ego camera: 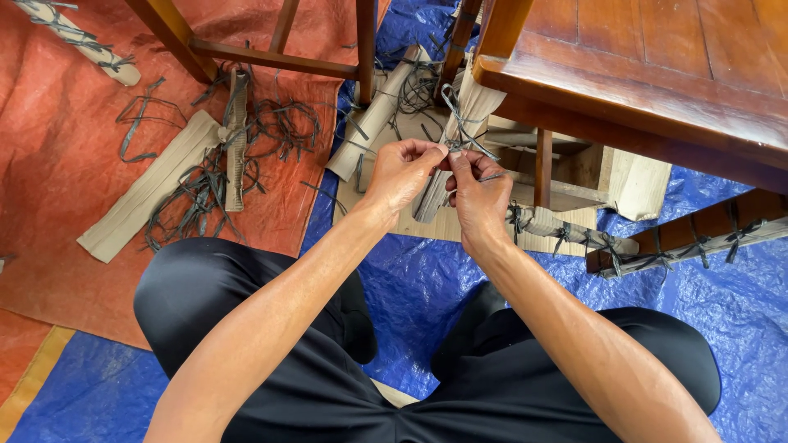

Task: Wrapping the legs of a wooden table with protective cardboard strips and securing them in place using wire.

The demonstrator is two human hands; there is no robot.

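Observation:
My left hand (400, 171) and my right hand (478, 193) meet at a furniture leg wrapped in corrugated cardboard (460, 131). Dark plastic strap (461, 123) is tied around that wrap. The fingertips of both hands pinch the strap where it crosses the cardboard, just below the wooden table edge (624, 98). I sit on the floor with my knees apart, in black trousers.
A wooden table top fills the upper right. Another wrapped and strapped leg (698, 238) lies at the right. Loose strap pieces (205, 180) and cardboard strips (139, 197) lie on an orange tarp (57, 164). A blue tarp (435, 279) covers the floor under me.

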